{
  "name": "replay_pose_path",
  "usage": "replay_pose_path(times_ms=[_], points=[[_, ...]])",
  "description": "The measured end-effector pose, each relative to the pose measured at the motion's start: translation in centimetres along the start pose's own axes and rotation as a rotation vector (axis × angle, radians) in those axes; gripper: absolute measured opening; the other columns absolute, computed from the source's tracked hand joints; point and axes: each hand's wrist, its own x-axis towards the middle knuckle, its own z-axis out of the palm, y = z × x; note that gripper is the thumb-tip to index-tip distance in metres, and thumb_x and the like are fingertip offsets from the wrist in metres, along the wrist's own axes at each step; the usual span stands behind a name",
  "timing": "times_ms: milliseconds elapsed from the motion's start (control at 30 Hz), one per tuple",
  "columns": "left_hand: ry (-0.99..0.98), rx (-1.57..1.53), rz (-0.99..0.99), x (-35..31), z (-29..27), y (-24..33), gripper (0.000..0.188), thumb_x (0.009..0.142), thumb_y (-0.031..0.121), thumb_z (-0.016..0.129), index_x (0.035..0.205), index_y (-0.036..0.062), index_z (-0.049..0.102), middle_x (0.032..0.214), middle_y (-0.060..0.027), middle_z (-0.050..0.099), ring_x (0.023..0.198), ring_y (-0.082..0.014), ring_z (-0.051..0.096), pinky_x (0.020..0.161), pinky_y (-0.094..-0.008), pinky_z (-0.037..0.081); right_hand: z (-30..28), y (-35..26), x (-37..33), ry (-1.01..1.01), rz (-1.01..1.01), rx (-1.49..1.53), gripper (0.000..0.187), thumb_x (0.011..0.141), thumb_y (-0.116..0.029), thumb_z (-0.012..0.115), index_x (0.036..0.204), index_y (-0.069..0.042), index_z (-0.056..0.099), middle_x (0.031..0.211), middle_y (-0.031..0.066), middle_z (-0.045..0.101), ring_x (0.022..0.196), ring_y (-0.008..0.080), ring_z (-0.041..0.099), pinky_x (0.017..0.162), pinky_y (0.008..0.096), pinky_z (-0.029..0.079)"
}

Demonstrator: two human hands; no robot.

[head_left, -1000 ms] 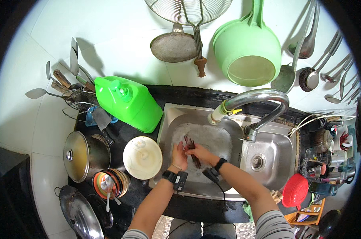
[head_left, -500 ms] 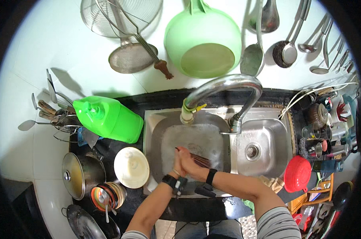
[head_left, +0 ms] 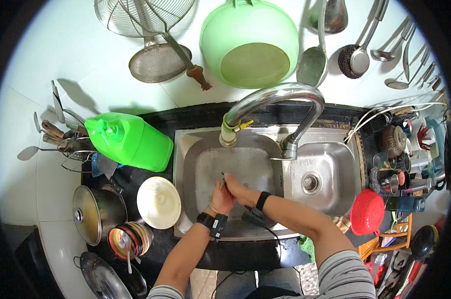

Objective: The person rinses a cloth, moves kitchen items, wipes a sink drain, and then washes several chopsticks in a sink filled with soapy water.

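Observation:
My left hand (head_left: 221, 198) and my right hand (head_left: 238, 191) are pressed together over the left basin (head_left: 190, 184) of a steel sink. Both are closed round a bundle of dark brown chopsticks. A dark tip of the chopsticks (head_left: 223, 175) pokes out at the fingers, while the rest is hidden by my hands. Cloudy, sudsy water (head_left: 250, 162) lies in the basin beneath them. Beyond my hands, the curved chrome faucet (head_left: 272, 89) hangs its nozzle over the same basin.
Left of the sink stand a green jug (head_left: 130, 142), a cream bowl (head_left: 159, 203), a lidded pot (head_left: 98, 214) and stacked bowls (head_left: 143, 239). At right are the smaller basin (head_left: 330, 159), a red colander (head_left: 367, 213) and several cups. Ladles and strainers hang on the wall.
My hands have turned, so the chopsticks that fanned out to the right are now mostly covered. The left wrist has rolled, and the whole view has shifted slightly.

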Motion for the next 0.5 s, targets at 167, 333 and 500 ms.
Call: replay_pose_path(times_ms=[167,333,500], points=[[0.466,0.117,-0.311,6.3,-5.6,-1.4,0.075,0.090,0.060,0.021,0.143,0.0068,0.019,0.147,-0.0114,0.022,0.134,-0.0271,0.022,0.109,-0.0419,0.015,-4.1,4.4,1.2,-0.037,-0.077,0.027,0.047,0.093,-0.034,0.037,0.128,-0.002,0.041,0.126,0.0182,0.046,0.111,0.0272,0.048,0.090,0.0378,0.039],[0.352,0.061,-0.385,7.3,-4.0,-3.8,0.069,0.091,0.055,0.024,0.138,0.0042,0.029,0.143,-0.0139,0.030,0.123,-0.0336,0.034,0.102,-0.0493,0.026,-6.4,5.9,1.3,0.079,-0.022,-0.081,0.046,0.093,-0.033,0.040,0.120,0.003,0.049,0.115,0.0184,0.056,0.101,0.0259,0.056,0.083,0.0361,0.046],[0.387,-0.010,-0.422,5.6,-2.8,-2.0,0.061,0.093,0.049,0.030,0.130,0.0021,0.039,0.132,-0.0154,0.043,0.116,-0.0330,0.041,0.099,-0.0466,0.032,-0.4,1.5,-1.5,0.174,0.445,-0.016,0.054,0.094,-0.040,0.034,0.124,0.004,0.044,0.123,0.0190,0.051,0.110,0.0290,0.051,0.093,0.0395,0.040]])
